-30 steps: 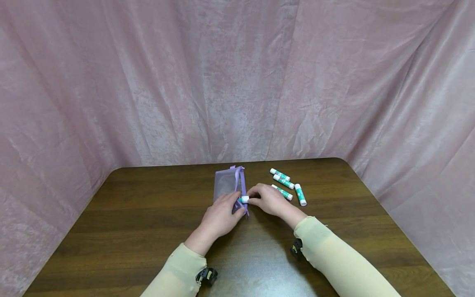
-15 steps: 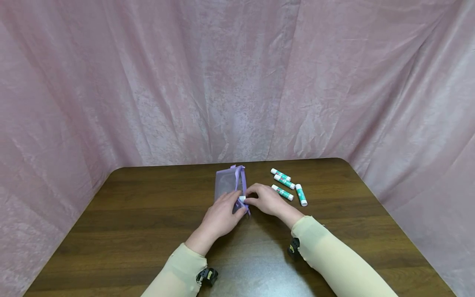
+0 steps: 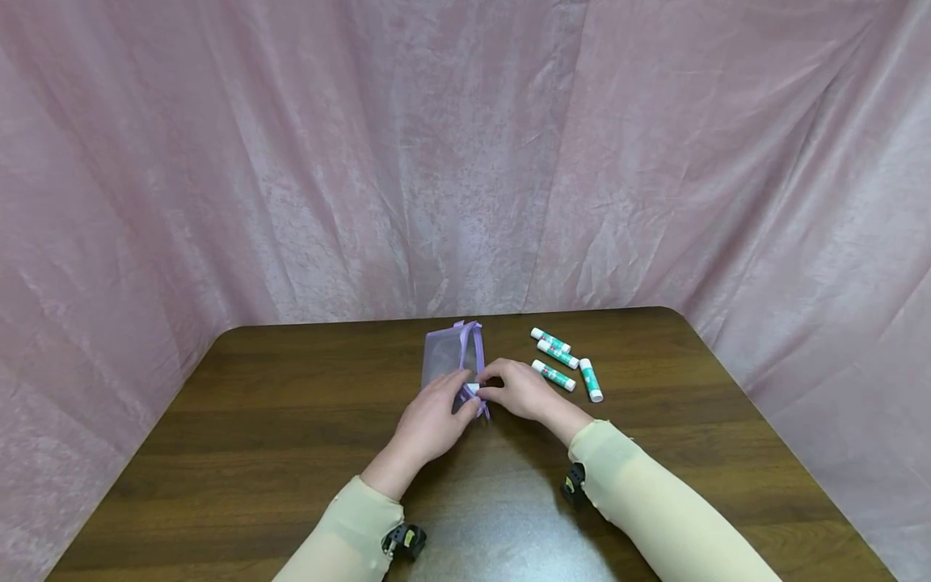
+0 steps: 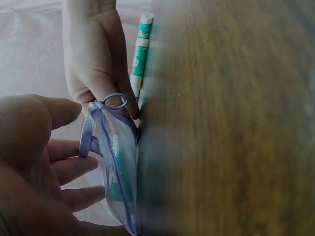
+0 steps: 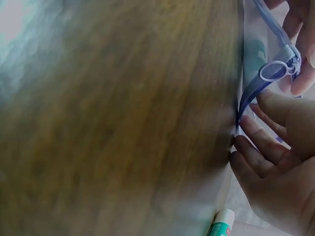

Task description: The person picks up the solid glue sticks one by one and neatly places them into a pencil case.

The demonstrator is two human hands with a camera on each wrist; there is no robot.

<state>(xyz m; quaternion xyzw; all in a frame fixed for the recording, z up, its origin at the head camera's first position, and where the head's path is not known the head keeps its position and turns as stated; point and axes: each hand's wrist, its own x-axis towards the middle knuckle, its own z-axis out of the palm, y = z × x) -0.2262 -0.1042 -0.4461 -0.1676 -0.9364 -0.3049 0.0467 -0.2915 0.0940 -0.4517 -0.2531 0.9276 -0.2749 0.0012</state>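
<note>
A purple mesh zipper pouch (image 3: 444, 352) lies on the table with its zippered mouth facing right. My left hand (image 3: 429, 416) rests over its near part and holds the mouth's edge between thumb and fingers. At that mouth, my right hand (image 3: 518, 390) pinches the white end of a glue stick (image 3: 473, 388), most of which is inside the pouch. Through the mesh in the left wrist view, a green glue-stick body (image 4: 120, 172) shows. A ring zipper pull (image 5: 274, 71) hangs near my right thumb in the right wrist view. My right fingertips are partly hidden by the pouch.
Several green-and-white glue sticks lie right of the pouch: an upright one (image 3: 591, 381), a slanted one (image 3: 553, 376) close behind my right hand, and others further back. The brown wooden table (image 3: 276, 420) ends at a pink curtain (image 3: 465, 162).
My right hand has moved slightly left, and the glue stick has slid deeper into the pouch, so less of its white end shows. My left hand has stayed nearly in place.
</note>
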